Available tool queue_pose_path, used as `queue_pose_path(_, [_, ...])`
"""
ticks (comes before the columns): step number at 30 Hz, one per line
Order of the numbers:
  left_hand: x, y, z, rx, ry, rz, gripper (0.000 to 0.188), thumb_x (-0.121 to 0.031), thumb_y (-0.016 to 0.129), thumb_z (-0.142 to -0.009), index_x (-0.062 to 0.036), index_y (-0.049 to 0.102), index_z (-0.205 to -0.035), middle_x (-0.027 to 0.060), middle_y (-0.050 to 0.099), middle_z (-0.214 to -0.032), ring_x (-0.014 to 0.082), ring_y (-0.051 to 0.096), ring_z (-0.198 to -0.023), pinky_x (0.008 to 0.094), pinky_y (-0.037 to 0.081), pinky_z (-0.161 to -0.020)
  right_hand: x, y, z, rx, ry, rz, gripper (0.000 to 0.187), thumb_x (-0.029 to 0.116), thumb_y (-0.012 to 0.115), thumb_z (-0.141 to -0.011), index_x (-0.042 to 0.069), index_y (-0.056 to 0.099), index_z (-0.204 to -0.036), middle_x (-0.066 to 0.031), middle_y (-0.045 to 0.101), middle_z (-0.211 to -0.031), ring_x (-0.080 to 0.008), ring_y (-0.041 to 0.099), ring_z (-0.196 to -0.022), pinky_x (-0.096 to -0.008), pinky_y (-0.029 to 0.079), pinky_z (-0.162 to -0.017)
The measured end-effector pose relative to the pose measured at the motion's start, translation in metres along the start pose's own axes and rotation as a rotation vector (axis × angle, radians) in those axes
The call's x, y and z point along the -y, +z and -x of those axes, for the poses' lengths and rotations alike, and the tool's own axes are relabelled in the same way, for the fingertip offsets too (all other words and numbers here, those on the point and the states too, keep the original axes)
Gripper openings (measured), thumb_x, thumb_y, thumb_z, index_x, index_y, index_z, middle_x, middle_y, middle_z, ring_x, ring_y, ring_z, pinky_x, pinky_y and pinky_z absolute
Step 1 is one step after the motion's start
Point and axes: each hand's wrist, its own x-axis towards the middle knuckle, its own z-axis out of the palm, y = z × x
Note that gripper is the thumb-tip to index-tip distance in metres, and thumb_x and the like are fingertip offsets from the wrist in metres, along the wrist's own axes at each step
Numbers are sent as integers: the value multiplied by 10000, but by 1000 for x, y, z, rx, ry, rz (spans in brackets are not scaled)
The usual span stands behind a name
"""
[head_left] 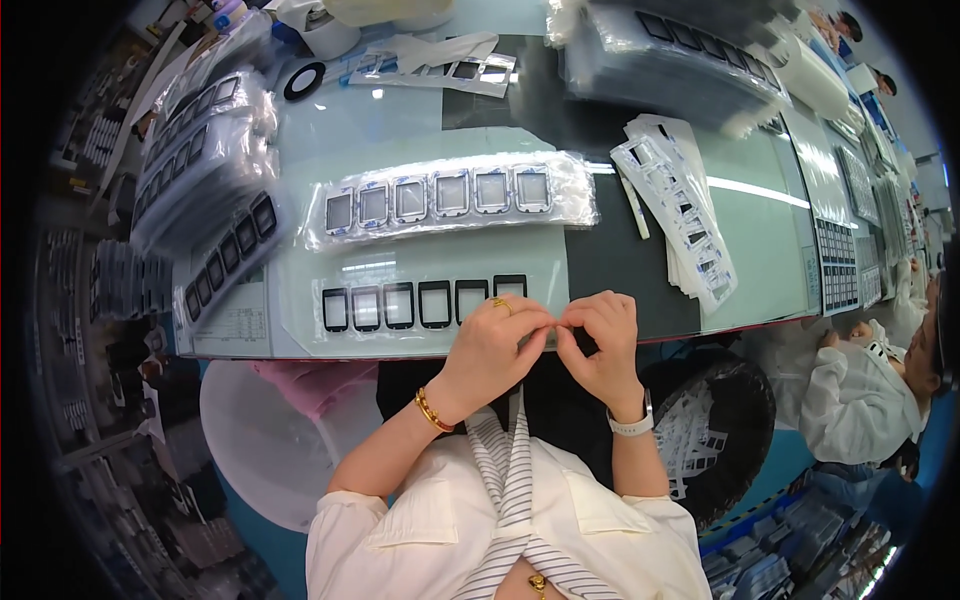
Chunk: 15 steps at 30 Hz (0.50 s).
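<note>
Pinched tight, the grips of the left hand (492,343) and right hand (606,348) meet over the near edge of the shiny pale-green glass tabletop (760,235); I cannot tell if they hold something tiny. Beside the left hand, a row of small black square frames (434,286) lies close to that edge, likely so they are easy to reach. A round white plastic tub (240,430) and a round black-lined bin (752,405) stand below.

six black frames (434,285) beside the left hand (495,345), six framed panels (452,194) beyond it, one black ring (291,88) farther beyond, one white tub (240,445) to its left, one white stick (637,212) beyond the right hand (605,345)
</note>
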Motion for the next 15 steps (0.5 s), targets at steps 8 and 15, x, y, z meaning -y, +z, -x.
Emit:
queue_pose_path(8, [1, 2, 0, -27, 29, -28, 75, -38, 731, -868, -45, 715, -942, 77, 727, -963, 295, 679, -886, 403, 547, -834, -2, 5, 0, -28, -18, 33, 173, 86, 774, -738, 98, 649, -857, -1, 685, -891, -211, 608, -827, -389, 392, -844])
queue_pose_path(15, [2, 4, 0, -41, 31, -25, 66, -45, 723, -882, -48, 708, -946, 78, 724, -964, 297, 676, -887, 409, 539, -837, -2, 6, 0, -21, -17, 33, 179, 82, 768, -731, 96, 641, -856, -5, 685, -895, -213, 610, -831, -395, 396, -844])
